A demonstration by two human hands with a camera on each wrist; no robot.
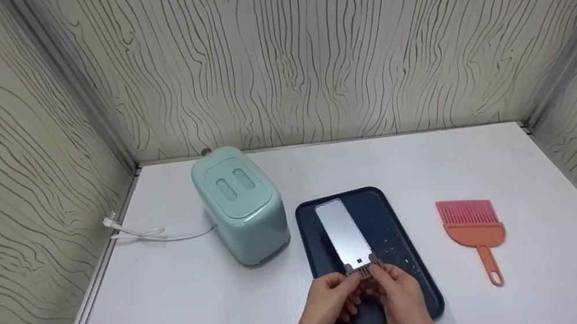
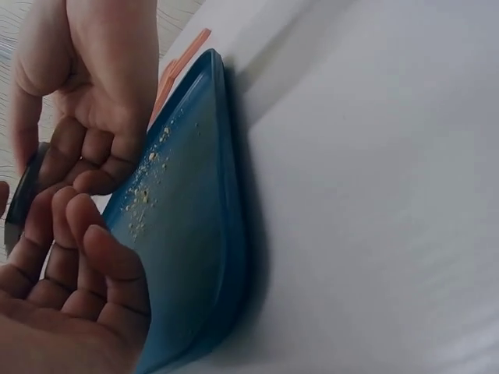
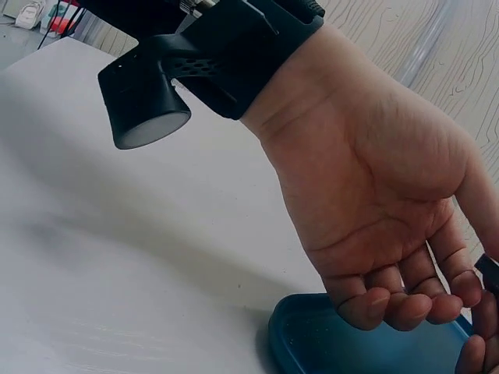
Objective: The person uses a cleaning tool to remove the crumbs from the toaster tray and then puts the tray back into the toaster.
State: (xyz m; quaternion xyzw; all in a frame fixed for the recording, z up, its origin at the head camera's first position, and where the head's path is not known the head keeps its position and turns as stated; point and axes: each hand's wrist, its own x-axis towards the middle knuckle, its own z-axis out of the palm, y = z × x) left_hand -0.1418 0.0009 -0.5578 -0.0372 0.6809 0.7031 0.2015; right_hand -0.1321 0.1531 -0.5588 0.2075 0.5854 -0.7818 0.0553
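Both hands hold a flat silver crumb tray [image 1: 345,232] by its dark grey end, above a navy blue tray [image 1: 378,211]. My left hand [image 1: 327,303] pinches the left part of that end, thumb on top. On the right part, my right hand [image 1: 405,301] pinches it the same way. In the left wrist view, the dark edge of the crumb tray [image 2: 26,191] shows between the hands, and the other fingers curl below it. Yellowish crumbs [image 2: 146,187] lie scattered on the blue tray. The right wrist view shows only a sliver of the grey end.
Left of the blue tray stands a mint-green toaster [image 1: 243,205] with a slotted top. Its white cord and plug [image 1: 151,236] lie toward the left table edge. A pink-bristled brush with an orange handle [image 1: 477,236] lies to the right. Patterned walls enclose the white table.
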